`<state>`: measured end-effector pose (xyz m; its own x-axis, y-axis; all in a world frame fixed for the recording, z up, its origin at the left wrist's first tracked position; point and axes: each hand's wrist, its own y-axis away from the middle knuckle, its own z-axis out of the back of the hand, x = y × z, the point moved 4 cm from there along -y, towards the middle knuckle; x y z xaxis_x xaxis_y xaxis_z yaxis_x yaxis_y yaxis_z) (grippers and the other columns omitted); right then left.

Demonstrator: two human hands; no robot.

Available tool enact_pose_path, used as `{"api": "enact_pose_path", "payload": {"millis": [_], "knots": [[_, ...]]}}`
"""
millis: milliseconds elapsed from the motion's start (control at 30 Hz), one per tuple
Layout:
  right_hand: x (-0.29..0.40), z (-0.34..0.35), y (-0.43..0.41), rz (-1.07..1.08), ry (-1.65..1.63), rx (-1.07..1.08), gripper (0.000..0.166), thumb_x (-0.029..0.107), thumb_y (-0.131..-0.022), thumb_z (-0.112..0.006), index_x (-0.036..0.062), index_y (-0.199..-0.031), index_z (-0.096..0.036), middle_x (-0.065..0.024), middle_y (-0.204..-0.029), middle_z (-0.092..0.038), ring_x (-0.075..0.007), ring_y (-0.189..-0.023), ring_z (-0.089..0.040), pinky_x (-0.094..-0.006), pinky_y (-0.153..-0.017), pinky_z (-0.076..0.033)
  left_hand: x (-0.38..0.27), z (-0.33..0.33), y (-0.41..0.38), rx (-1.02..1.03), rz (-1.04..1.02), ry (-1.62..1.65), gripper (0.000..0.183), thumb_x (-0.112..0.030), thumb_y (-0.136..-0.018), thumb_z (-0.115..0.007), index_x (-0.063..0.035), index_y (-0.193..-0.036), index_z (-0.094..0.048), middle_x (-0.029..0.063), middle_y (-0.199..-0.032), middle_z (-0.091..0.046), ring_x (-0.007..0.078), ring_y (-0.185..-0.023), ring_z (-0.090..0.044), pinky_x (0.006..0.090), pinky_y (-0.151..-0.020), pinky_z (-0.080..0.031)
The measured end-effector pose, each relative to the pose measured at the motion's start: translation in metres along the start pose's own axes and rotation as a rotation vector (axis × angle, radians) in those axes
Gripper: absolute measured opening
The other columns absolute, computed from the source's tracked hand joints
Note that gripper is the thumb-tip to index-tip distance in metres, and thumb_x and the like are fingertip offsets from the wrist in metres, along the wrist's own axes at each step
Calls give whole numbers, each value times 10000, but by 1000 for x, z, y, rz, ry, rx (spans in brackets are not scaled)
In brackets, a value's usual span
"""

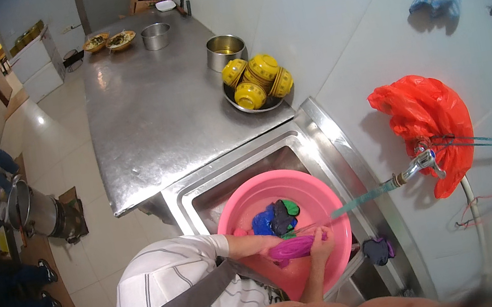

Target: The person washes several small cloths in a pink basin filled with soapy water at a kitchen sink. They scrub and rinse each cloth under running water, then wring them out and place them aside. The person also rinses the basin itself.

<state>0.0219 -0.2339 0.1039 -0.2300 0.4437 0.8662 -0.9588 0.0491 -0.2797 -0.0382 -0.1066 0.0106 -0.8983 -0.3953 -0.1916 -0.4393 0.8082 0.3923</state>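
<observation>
My left hand point(268, 245) and my right hand point(322, 242) both hold a wet magenta cloth point(293, 247), stretched between them over a pink plastic basin point(275, 179). Below it, in the basin, lie blue cloth point(263, 220), dark grey cloth point(282, 218) and green cloth point(291, 206). The basin sits in a stainless steel sink point(238, 167). A thin stream of water appears to run from the green hose point(363, 199) on the wall tap point(418, 163) toward my hands.
A steel worktable point(151, 121) adjoins the sink, bearing stacked yellow bowls point(250, 95) and metal pots point(226, 53). A dark cloth point(378, 251) lies on the sink's right ledge. A red plastic bag point(436, 115) hangs by the tap. People stand at left near a large pot point(36, 210).
</observation>
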Motion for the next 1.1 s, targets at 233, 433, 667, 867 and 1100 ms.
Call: {"api": "enact_pose_path", "payload": {"millis": [233,433,667,867,1100], "knots": [[-113,-46,49,-830,-279,160,273,246,-883,-526,-13,-953,-579,-138,-986,-581,-240,-864,-553,-347,-775,-436,-23,-10,-10,-196,-205,38,568,-401,-842,-610,-86,-1282,-438,123,-1252,-519,327,-1067,-548,533,-851,-452],[12,-60,64,-761,-1271,-208,321,291,-905,-487,-4,-998,-568,-159,-1073,-548,-252,-944,-541,-364,-835,-423,-11,12,5,-200,-67,96,489,-381,-810,-651,-137,-1206,-498,101,-1131,-567,277,-1050,-537,475,-808,-482],[10,-69,76,-396,-627,141,396,325,-935,-408,-5,-1107,-543,-183,-1201,-473,-300,-1123,-470,-435,-935,-378,-26,-18,54,-473,-73,93,404,-538,-846,-508,-175,-1010,-579,20,-885,-610,174,-755,-575,323,-511,-446],[1,-79,59,-160,108,154,365,261,-900,-448,-34,-1083,-561,-213,-1138,-513,-367,-1009,-518,-444,-874,-411,-17,-3,28,-464,-143,-30,410,-543,-846,-497,-172,-998,-583,12,-840,-608,161,-672,-561,302,-459,-418],[-70,-76,71,-955,-1198,227,329,249,-863,-484,62,-1133,-504,-108,-1060,-539,-257,-989,-534,-405,-870,-436,-26,2,22,-489,-210,-156,419,-549,-847,-484,-167,-984,-588,3,-787,-607,146,-576,-546,276,-398,-386]]}}
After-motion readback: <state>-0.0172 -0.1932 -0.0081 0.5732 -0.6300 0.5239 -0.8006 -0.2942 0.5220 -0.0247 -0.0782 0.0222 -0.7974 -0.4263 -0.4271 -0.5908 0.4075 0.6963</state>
